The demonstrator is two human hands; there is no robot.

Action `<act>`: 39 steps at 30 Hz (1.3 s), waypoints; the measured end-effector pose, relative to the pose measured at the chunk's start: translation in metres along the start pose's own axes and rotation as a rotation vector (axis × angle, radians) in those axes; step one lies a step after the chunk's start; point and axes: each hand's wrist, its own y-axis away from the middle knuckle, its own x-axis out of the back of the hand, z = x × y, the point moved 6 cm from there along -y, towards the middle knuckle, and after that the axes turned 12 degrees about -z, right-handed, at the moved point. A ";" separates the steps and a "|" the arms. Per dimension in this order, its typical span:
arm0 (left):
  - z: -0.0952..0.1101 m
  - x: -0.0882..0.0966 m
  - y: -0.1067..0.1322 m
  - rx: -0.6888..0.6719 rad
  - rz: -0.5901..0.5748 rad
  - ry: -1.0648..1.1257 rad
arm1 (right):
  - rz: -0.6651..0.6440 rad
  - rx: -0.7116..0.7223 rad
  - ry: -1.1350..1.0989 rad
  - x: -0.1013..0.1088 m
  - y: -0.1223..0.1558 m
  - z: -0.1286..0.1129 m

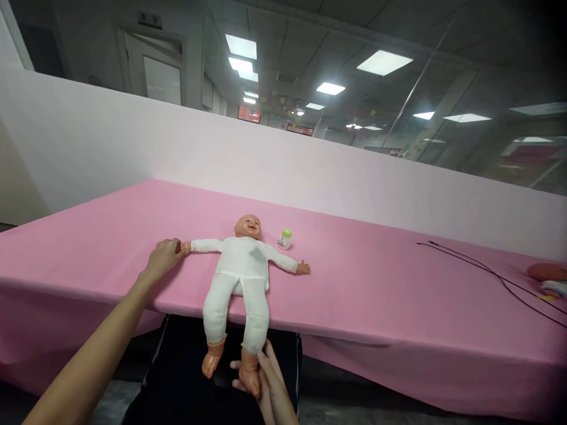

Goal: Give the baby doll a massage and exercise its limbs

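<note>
A baby doll (243, 260) in a white cloth body lies face up on the pink-covered table (354, 277), its legs hanging past the front edge. My left hand (165, 257) is closed round the doll's hand at the left, its fingertips partly hidden. Below the table edge, my right hand (271, 381) wraps round the doll's foot on the right side, with fingers showing on both sides of it. The doll's other foot hangs free. Beside the doll's head stands a small jar (284, 239) with a green lid, touched by neither hand.
Thin black cables (482, 267) run across the table's right side. At the far right edge lies another doll-like thing (547, 272), partly cut off. A white low wall (283, 159) with glass above it borders the table's back.
</note>
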 end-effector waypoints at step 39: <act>0.126 -0.067 -0.025 -0.315 -0.048 0.989 | -0.114 0.363 0.545 -0.023 -0.078 -0.155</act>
